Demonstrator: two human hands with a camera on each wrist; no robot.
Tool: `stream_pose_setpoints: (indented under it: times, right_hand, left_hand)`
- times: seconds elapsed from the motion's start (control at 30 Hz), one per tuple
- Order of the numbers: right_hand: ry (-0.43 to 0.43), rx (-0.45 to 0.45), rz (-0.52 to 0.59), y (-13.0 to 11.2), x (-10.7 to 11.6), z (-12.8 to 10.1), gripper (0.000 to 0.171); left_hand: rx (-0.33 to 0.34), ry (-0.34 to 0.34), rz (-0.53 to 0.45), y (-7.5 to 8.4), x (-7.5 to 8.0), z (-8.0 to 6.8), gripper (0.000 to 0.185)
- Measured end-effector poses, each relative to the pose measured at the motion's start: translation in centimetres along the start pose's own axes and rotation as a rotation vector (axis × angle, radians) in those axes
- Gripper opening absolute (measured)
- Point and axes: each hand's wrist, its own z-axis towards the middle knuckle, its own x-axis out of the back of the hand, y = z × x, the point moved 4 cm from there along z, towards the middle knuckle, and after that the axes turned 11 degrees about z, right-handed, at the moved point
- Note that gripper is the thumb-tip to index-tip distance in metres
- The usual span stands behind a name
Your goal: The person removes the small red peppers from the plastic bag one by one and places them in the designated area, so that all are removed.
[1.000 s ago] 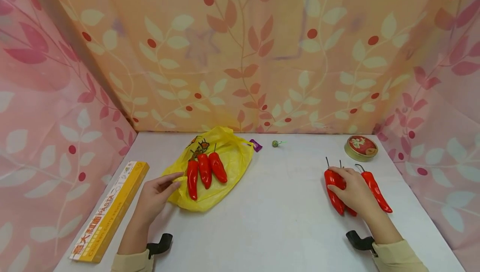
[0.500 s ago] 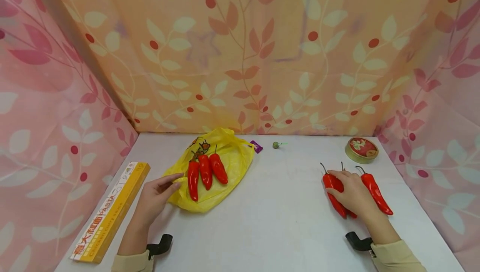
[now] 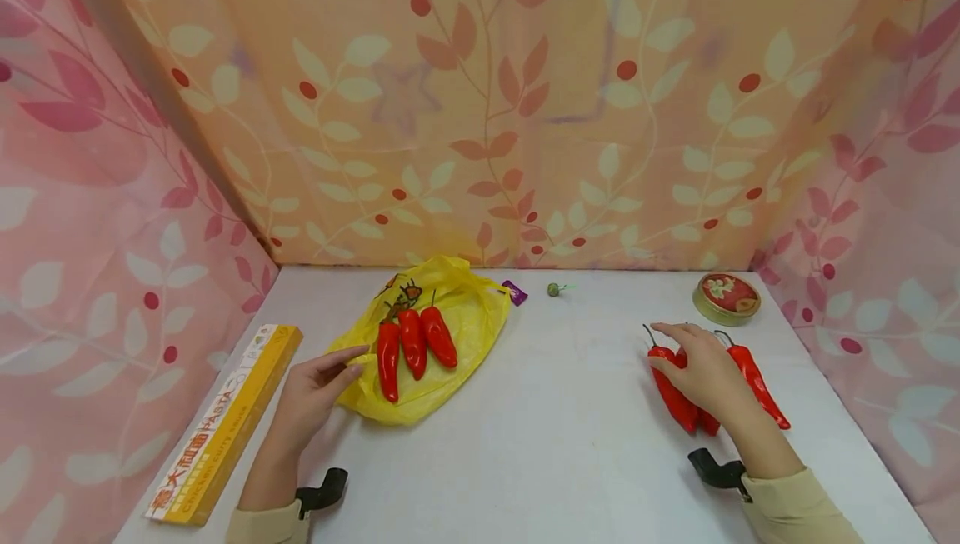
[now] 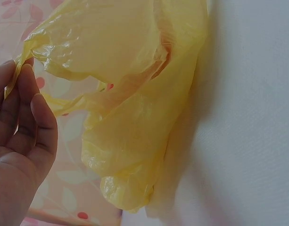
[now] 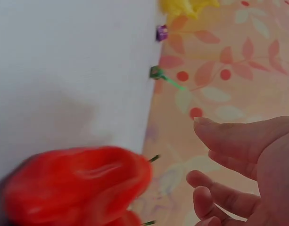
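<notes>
My left hand [image 3: 309, 394] pinches the edge of a yellow plastic bag [image 3: 468, 361] between thumb and fingers; the pinched strip of plastic shows in the left wrist view. Three red chili peppers [image 3: 413, 346] lie side by side on the bag, stems pointing away. On the right, my right hand [image 3: 705, 373] hovers over two more peppers [image 3: 673, 394], thumb and fingers spread apart. Nothing sits between its fingers in the right wrist view, where a red pepper [image 5: 78, 186] lies below them. The second pepper is partly hidden by the hand. Just right of it lies another red pepper [image 3: 757, 386].
A yellow pasta box [image 3: 225, 427] lies along the table's left side. At the back are a purple-wrapped candy [image 3: 514, 292], a small green lollipop [image 3: 553, 289] and a round red-lidded tin [image 3: 727, 298]. Patterned cloth walls [image 3: 480, 152] close off the back and both sides.
My right hand has let go of the peppers and lifted slightly, its fingers spreading. Those peppers shifted a little on the table. The left hand stays at the bag.
</notes>
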Motion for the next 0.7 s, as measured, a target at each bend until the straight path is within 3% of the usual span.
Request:
stream_pose_setpoints:
  times: [0.23,0.53,0.7]
  right_hand:
    - [0.042,0.122,0.068,-3.0,0.9,1.5,0.059]
    - [0.086,0.233,0.17,-7.5,-0.1,3.7,0.055]
    - [0.076,0.282,0.217,-9.8,-1.0,4.7,0.056]
  left_hand:
    - [0.0,0.01,0.028,-0.2,0.0,0.2,0.036]
    - [-0.013,0.006,0.029,-0.3,0.1,0.3,0.036]
    - [-0.034,0.006,-0.017,0.1,0.0,0.1,0.036]
